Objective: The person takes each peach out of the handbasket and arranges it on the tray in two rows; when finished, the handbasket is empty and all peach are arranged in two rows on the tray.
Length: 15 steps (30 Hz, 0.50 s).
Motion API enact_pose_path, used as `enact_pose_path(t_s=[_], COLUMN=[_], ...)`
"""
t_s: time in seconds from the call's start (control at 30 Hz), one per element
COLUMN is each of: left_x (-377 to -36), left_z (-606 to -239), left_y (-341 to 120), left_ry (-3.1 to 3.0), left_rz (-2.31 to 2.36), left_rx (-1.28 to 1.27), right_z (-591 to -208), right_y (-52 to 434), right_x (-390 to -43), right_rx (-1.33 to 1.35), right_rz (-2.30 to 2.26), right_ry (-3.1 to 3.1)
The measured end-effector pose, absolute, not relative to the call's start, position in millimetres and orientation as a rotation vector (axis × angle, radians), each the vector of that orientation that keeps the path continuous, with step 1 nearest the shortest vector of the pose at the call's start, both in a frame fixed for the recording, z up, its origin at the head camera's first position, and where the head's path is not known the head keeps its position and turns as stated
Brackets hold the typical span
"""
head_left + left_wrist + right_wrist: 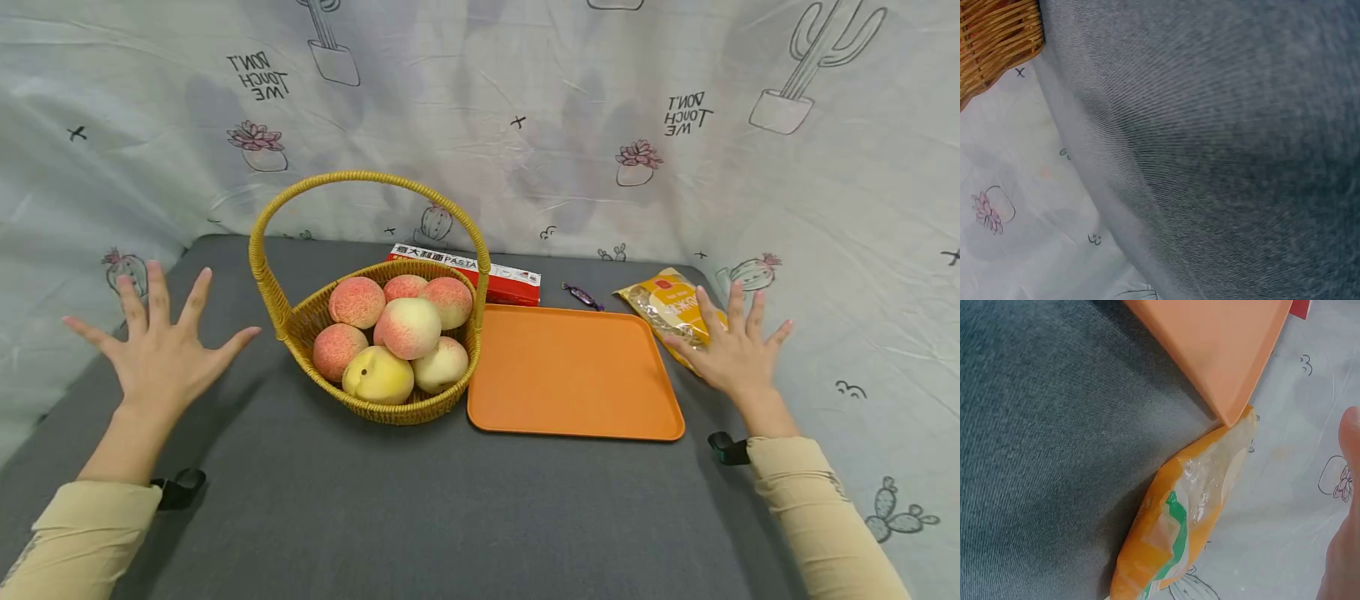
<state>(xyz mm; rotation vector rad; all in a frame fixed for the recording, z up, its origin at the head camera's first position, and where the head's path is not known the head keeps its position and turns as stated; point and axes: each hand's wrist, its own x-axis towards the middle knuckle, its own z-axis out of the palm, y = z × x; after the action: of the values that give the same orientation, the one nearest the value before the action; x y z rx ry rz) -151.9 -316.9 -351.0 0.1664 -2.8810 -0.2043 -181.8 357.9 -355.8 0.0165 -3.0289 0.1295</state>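
Note:
My left hand (161,354) is held with straight, spread fingers over the left of the grey table, touching nothing. To its right stands a yellow wicker basket (397,414) with a tall arched handle, filled with several peaches (408,327). My right hand (741,354), fingers also spread wide, appears just in front of a yellow plastic food bag (663,302) and holds nothing. Between basket and bag lies an orange rectangular tray (573,371). The right wrist view shows the bag (1166,531) beside a tray corner (1229,394), with part of my thumb at its right edge.
Behind the basket and tray lies a red and white pasta box (510,283), partly hidden by the basket. A small purple wrapped candy (582,297) is behind the tray. A white printed curtain (480,125) hangs along the back and sides of the grey table (420,517).

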Motion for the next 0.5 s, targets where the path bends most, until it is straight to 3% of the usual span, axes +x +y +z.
enact_pose_path(t_s=[0.23,0.5], left_x=[-148,-131], left_z=[-349,-340], left_y=[-310,-284], left_ry=[-2.879,-2.864], left_rz=[-0.230,-0.589], left_rx=[0.160,0.085], right_z=[-356,-354], right_y=[344,286], right_x=[-183,-172], right_rx=[0.034,0.259], right_rz=[0.261,0.627], right_ry=[-3.018,-2.738])
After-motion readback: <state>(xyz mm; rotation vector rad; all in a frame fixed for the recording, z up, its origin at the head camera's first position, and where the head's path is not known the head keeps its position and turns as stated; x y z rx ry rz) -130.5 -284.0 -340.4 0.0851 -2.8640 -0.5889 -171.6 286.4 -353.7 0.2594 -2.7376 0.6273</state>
